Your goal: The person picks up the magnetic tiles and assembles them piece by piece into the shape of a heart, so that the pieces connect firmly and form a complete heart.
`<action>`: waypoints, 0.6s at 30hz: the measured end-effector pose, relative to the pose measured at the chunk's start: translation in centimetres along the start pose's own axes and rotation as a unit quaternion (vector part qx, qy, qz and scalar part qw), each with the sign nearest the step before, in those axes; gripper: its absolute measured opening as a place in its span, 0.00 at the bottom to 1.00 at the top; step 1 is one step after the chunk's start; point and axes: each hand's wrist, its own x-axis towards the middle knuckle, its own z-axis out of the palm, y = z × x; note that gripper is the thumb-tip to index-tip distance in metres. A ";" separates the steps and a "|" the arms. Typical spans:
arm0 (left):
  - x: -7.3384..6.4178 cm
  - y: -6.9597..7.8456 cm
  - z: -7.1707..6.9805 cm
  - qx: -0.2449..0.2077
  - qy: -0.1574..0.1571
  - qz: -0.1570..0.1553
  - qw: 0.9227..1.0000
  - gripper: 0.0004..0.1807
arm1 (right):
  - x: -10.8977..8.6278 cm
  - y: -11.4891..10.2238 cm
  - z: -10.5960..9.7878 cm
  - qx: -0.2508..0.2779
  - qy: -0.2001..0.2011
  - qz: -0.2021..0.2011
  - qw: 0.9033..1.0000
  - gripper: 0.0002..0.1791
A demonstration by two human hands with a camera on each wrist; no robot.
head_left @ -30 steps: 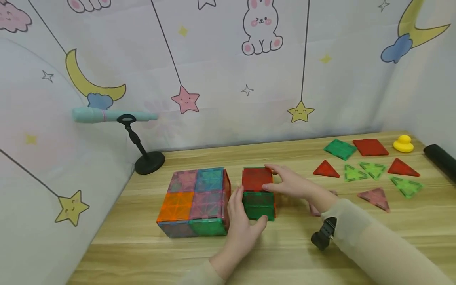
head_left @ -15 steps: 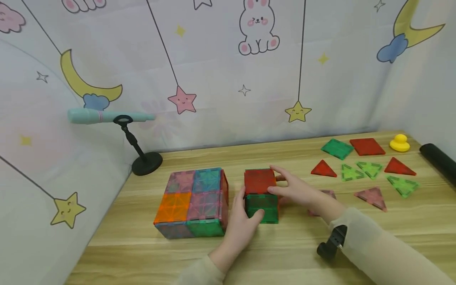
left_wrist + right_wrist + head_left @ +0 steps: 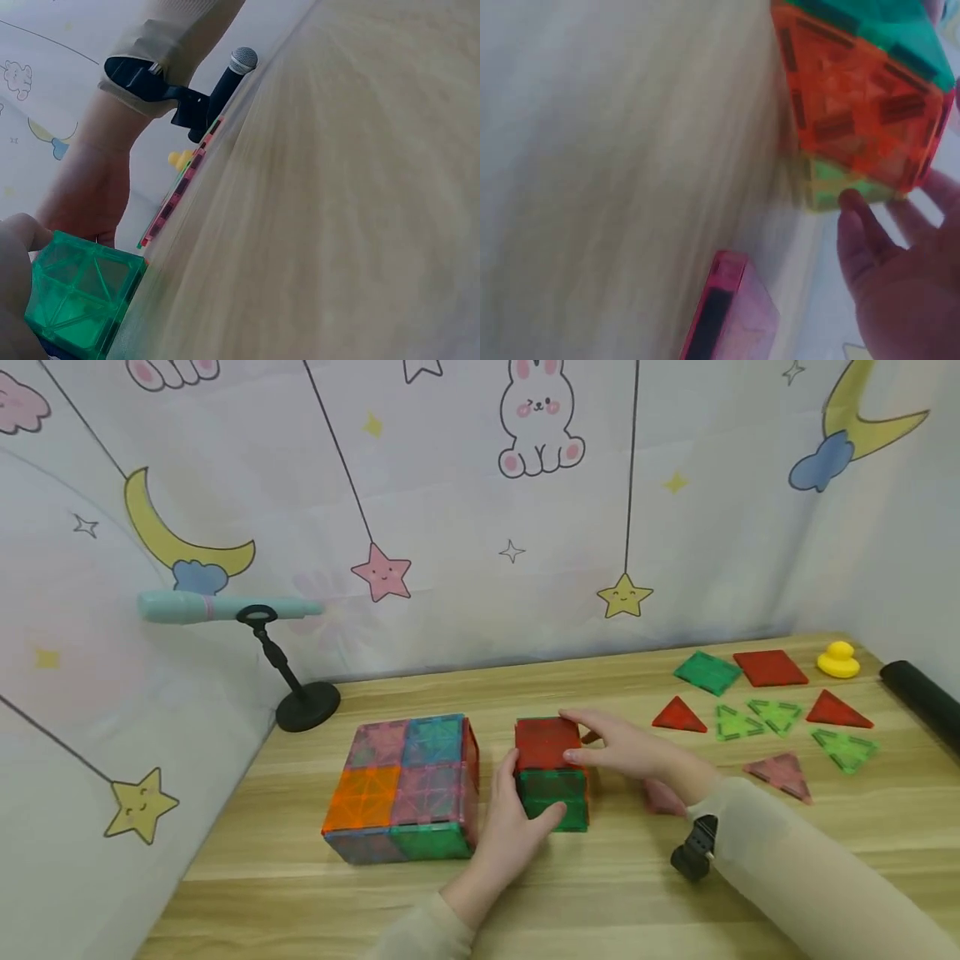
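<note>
The wood-grained desk point(image 3: 585, 902) spans the foreground. On it, at left, lies a multicoloured tile box point(image 3: 401, 785). The red-and-green tile block point(image 3: 551, 752) stands just right of the box, between both hands. Left hand point(image 3: 512, 835): grip wide, fingers along the block's left side. Right hand point(image 3: 628, 745): grip wide, at its right. Yellow duck point(image 3: 838, 660): far right corner.
</note>
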 end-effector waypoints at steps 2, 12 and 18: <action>0.0 -0.1 -0.1 0.012 -0.007 0.005 1.000 0.50 | -0.6 0.0 -0.2 -0.011 0.002 0.011 1.000 0.34; -1.4 0.2 -0.4 0.136 -0.032 0.014 0.990 0.57 | -3.6 1.3 -1.1 -0.019 -0.094 -0.030 0.995 0.49; -1.3 -0.2 -0.9 0.117 -0.073 0.014 0.990 0.59 | -4.4 1.5 -1.4 0.017 -0.123 -0.024 0.992 0.51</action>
